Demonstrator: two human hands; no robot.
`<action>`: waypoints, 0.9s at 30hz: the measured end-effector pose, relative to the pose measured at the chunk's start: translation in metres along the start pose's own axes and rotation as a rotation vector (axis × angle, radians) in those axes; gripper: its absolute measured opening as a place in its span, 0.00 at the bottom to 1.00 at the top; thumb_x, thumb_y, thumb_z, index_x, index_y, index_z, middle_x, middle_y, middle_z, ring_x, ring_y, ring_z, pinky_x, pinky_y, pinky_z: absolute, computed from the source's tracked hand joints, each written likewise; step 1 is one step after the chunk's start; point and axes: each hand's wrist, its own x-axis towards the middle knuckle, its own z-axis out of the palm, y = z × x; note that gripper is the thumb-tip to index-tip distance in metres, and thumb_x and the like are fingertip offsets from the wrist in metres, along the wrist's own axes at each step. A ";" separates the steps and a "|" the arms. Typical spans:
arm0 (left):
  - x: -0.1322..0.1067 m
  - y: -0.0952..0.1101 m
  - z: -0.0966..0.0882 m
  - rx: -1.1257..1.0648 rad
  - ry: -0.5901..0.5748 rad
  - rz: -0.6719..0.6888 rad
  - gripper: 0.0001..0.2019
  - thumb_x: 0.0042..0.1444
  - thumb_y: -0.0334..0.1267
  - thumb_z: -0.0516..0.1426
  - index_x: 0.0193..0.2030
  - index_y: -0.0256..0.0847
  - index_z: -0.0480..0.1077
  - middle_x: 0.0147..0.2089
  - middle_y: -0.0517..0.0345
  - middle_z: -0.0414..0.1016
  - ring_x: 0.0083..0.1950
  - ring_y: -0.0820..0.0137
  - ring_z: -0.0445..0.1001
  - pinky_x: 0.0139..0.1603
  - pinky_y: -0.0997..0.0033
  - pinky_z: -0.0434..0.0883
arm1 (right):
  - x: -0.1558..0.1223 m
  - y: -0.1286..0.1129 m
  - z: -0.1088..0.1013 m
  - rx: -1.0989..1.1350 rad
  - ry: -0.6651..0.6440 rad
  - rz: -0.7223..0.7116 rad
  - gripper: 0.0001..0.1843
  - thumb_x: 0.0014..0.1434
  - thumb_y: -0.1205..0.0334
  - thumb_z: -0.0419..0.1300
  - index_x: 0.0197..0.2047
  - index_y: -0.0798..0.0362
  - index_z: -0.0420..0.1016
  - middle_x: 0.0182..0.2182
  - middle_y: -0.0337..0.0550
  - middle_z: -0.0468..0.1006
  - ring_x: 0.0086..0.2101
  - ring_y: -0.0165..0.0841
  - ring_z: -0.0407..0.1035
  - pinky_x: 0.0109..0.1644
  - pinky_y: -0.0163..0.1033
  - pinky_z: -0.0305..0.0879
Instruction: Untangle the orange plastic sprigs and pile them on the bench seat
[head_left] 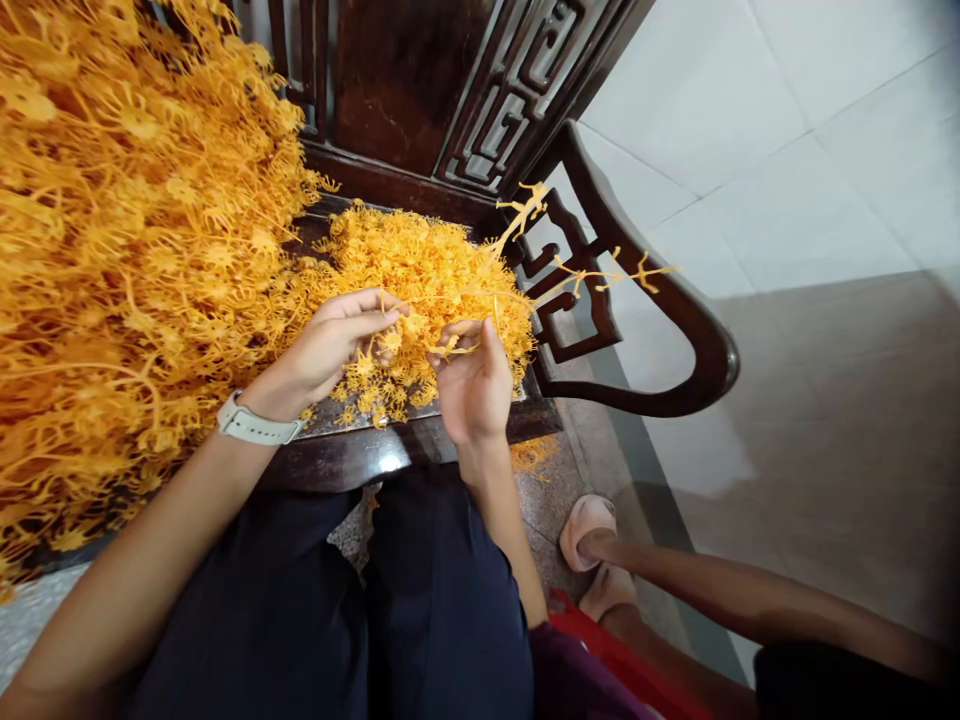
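My left hand [341,338], with a pale watch band at the wrist, pinches one end of a thin yellow-orange plastic flower stem [469,293]. From there the stem runs right, past my right fingertips, and its bare forked branches [577,277] reach over the chair arm. My right hand [478,385] is palm up, its thumb and curled fingers closed around a small yellow side piece [454,349]. Right behind both hands lies a mound of loose yellow plastic flower heads [420,255]. Some of the fingertips are hidden among the yellow pieces.
A large heap of yellow flower stems [142,250] fills the left. The dark carved wooden bench [352,455] has a curved armrest [675,395] on the right. Yellow scraps [534,455] lie on the floor. Another person's feet in pink slippers [589,525] and a red bag [615,655] are at lower right.
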 end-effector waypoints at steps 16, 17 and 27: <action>0.000 0.012 -0.002 -0.247 0.079 0.013 0.05 0.53 0.33 0.65 0.37 0.39 0.76 0.34 0.58 0.70 0.30 0.73 0.68 0.29 0.72 0.70 | 0.000 0.001 -0.002 0.073 -0.048 0.088 0.12 0.64 0.48 0.61 0.37 0.46 0.70 0.31 0.39 0.68 0.31 0.30 0.64 0.37 0.38 0.64; 0.000 0.013 -0.002 -0.248 0.077 0.017 0.05 0.53 0.32 0.66 0.37 0.39 0.76 0.35 0.58 0.71 0.30 0.73 0.68 0.28 0.73 0.71 | 0.000 0.001 -0.001 0.093 -0.044 0.085 0.11 0.63 0.49 0.63 0.37 0.46 0.70 0.32 0.39 0.68 0.31 0.30 0.63 0.36 0.37 0.64; 0.000 0.002 -0.008 -0.172 0.027 -0.003 0.10 0.53 0.34 0.71 0.41 0.40 0.79 0.41 0.58 0.77 0.32 0.77 0.73 0.31 0.80 0.74 | -0.002 -0.001 -0.001 0.035 -0.055 0.036 0.12 0.61 0.51 0.65 0.47 0.44 0.77 0.36 0.40 0.70 0.33 0.32 0.63 0.36 0.38 0.64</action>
